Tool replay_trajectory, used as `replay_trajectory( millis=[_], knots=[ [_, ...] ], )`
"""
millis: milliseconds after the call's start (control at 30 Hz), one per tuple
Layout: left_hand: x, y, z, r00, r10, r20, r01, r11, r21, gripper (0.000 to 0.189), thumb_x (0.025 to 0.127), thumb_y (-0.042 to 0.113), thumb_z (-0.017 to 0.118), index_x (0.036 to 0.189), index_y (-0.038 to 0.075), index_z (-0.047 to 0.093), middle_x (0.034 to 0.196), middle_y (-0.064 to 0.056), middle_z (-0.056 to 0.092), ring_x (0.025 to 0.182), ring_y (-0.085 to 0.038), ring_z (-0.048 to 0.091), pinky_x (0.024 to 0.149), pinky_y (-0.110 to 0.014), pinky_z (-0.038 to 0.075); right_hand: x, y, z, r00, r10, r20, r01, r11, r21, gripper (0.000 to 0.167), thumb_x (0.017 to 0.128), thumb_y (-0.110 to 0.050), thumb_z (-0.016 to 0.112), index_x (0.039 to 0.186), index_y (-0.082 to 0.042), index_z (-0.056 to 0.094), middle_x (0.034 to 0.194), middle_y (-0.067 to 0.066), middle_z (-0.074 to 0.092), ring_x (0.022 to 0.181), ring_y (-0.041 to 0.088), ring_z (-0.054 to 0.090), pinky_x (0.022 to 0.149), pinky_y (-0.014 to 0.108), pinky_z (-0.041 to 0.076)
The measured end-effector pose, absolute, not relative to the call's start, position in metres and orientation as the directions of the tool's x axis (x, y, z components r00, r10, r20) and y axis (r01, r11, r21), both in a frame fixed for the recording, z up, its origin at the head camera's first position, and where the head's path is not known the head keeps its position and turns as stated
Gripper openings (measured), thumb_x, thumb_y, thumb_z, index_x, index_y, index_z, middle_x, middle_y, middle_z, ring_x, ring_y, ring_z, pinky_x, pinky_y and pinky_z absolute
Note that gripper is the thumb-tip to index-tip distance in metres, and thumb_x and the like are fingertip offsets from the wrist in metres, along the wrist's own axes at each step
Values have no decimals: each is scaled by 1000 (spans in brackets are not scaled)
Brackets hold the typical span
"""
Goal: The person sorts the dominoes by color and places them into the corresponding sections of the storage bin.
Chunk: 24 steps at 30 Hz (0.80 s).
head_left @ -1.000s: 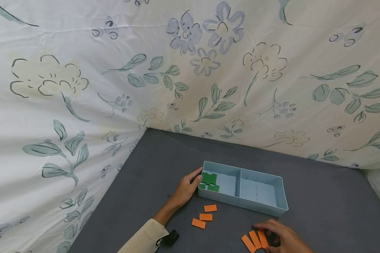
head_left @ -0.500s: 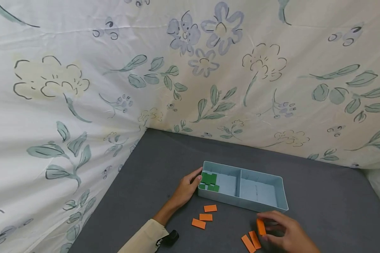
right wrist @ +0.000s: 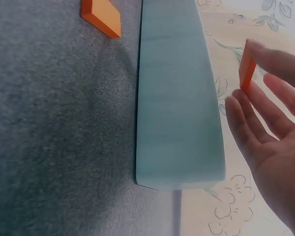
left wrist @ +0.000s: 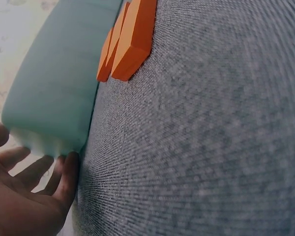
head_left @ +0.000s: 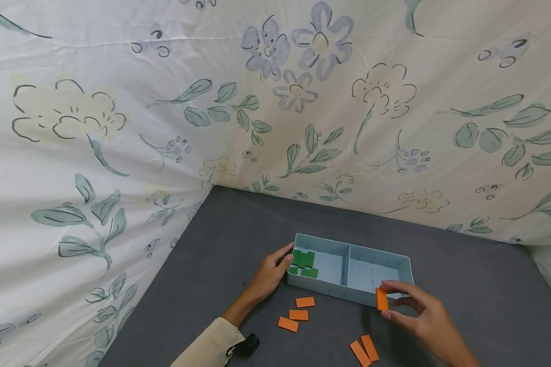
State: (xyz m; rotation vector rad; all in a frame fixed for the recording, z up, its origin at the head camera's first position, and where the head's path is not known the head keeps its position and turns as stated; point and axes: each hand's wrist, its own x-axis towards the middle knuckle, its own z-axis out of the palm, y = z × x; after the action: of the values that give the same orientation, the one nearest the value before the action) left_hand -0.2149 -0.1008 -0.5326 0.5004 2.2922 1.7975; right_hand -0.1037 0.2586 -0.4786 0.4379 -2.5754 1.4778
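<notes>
Head view: my right hand [head_left: 424, 312] pinches one orange block [head_left: 382, 299] by the blue box's [head_left: 330, 291] right compartment [head_left: 362, 272]; my left hand [head_left: 268, 272] touches its left end; best hold lightly, clear the wall.

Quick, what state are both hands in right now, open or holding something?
Left hand: open, fingers resting against the end of the blue box.
Right hand: holding an orange block, pinched by thumb and fingers.

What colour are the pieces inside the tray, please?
The pieces in the tray are green; the head view shows them best.
</notes>
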Motion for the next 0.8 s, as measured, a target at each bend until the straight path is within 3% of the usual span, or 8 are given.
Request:
replay_trajectory(
  millis=[167, 500, 800],
  knots=[
    [-215, -101, -533, -926, 372, 69, 154, 205, 967, 53, 115, 29, 49, 165, 11, 40, 167, -10, 42, 157, -31, 37, 125, -57, 33, -114, 256, -477, -957, -139, 254, -289, 529, -798, 59, 84, -3, 89, 138, -15, 68, 126, 9, 72, 109, 1, 65, 83, 25, 62],
    [-215, -100, -533, -925, 375, 64, 145, 191, 971, 54, 115, 29, 49, 165, 10, 39, 167, -14, 42, 157, -32, 36, 125, -57, 32, -140, 253, -483, -968, -104, 230, -247, 583, -774, 51, 88, -13, 89, 135, -13, 70, 124, 5, 75, 105, -1, 67, 84, 21, 60],
    [-216, -99, -531, -925, 375, 53, 139, 204, 969, 54, 115, 31, 50, 165, 13, 40, 168, -10, 42, 156, -31, 37, 125, -56, 33, -165, 253, -483, -985, -121, 123, -170, 579, -797, 54, 88, -14, 89, 137, -5, 68, 127, 13, 74, 109, 29, 72, 82, 21, 61]
  ],
)
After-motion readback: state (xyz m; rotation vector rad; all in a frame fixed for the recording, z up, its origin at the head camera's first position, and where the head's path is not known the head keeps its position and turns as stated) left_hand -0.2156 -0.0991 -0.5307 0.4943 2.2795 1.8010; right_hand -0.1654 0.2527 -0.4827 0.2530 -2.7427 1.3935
